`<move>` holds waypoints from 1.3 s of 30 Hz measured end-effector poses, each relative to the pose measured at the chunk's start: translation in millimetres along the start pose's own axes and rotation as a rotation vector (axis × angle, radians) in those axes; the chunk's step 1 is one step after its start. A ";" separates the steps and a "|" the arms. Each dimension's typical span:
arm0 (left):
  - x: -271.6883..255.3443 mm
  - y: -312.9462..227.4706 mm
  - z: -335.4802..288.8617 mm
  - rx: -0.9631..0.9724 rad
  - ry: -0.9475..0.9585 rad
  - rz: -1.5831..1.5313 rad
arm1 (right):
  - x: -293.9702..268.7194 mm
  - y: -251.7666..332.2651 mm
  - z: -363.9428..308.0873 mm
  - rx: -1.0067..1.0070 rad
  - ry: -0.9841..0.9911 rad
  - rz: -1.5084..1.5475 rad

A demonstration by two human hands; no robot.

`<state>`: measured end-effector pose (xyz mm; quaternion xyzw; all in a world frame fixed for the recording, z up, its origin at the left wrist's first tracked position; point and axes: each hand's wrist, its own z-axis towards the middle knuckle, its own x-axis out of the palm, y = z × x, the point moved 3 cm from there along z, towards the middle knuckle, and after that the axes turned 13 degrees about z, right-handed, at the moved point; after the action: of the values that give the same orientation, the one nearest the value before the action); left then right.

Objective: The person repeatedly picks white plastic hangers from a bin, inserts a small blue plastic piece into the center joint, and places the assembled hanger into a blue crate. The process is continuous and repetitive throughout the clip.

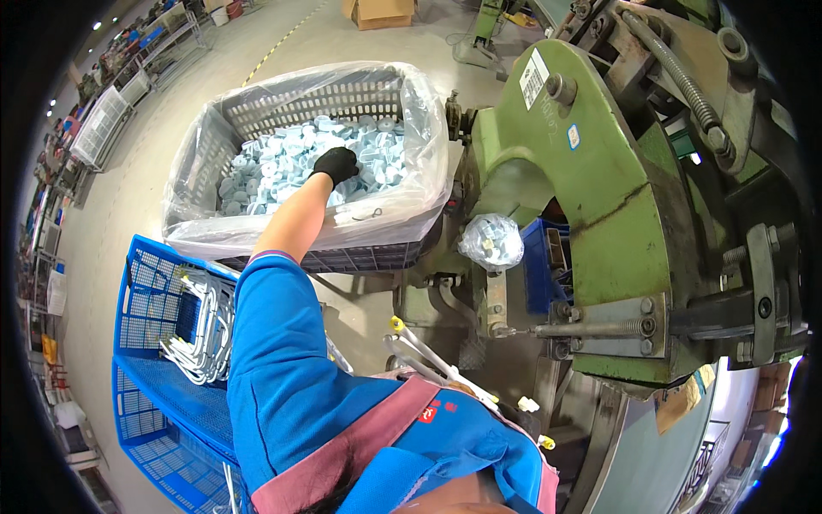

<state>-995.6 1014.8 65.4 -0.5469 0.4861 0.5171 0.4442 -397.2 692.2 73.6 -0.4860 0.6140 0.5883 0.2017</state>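
My left hand (337,164), in a black glove, is down among a heap of small pale-blue plastic parts (282,163). Its fingers look curled in, and whatever they hold is hidden. The parts fill the bottom of a large crate (181,184) lined with clear plastic sheeting. A thin metal hook (368,214) rests on the near side of the lining. White tubes with yellow ends (419,347) stand in front of my body. My right hand does not show clearly; a dark shape beside a small white piece near my right side cannot be made out.
A big green machine (591,171) rises at my right. By it hang a clear bag of small parts (492,242) and a blue bin (539,265). Blue baskets (141,343) with bent white rods (210,334) stand at left. A cardboard box (383,12) lies farther off.
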 end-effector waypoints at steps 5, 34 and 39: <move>-25.3 2.0 -5.6 -0.007 -0.307 -0.153 | -1.2 -1.8 4.4 0.012 0.092 -0.081; -48.1 -372.5 -269.2 0.343 -0.582 -0.536 | -97.6 -40.9 99.9 -0.734 0.141 -0.121; -40.3 -381.5 -272.9 0.266 -0.625 -0.441 | -117.4 -55.8 105.7 -0.816 0.149 -0.165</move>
<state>-580.8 798.6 118.4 -0.3921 0.2612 0.4833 0.7379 -332.6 840.7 116.4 -0.6147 0.3026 0.7284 -0.0058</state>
